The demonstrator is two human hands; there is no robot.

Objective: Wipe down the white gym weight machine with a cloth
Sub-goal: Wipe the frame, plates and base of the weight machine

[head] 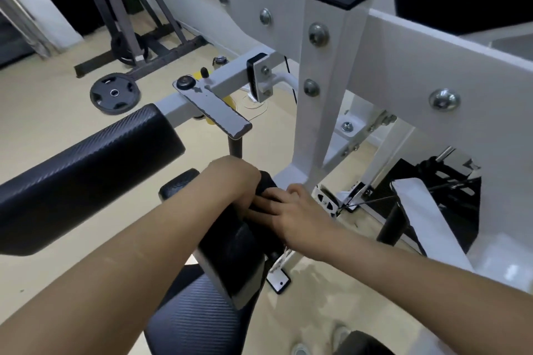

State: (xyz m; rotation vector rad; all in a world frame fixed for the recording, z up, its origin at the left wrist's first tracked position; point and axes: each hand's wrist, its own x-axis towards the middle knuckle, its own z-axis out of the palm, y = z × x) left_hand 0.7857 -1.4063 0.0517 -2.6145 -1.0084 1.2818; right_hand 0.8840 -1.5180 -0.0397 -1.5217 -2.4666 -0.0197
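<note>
Down low in front of me, both my hands met over a dark cloth (266, 186) bunched on top of a black pad (236, 251) of the white weight machine (326, 72). My left hand (233, 181) was curled over the cloth from the left, its fingers hidden beneath the knuckles, so I could not tell how they were set. My right hand (294, 216) came in from the right with its fingers (268, 204) stretched out and pressed close together, lying flat on the cloth and touching my left hand. The machine's white upright post (323, 112) stood just behind my hands, capped in black and bolted to a wide white crossbeam (450, 66) running off to the right. A long black roller pad (86, 170) lay to my left, and a grey flat lever with a black knob (212, 108) sat above my hands. Farther off on the beige floor (52, 112) lay a black weight plate (114, 93), well apart from me, near a dark grey rack (127, 17)
</note>
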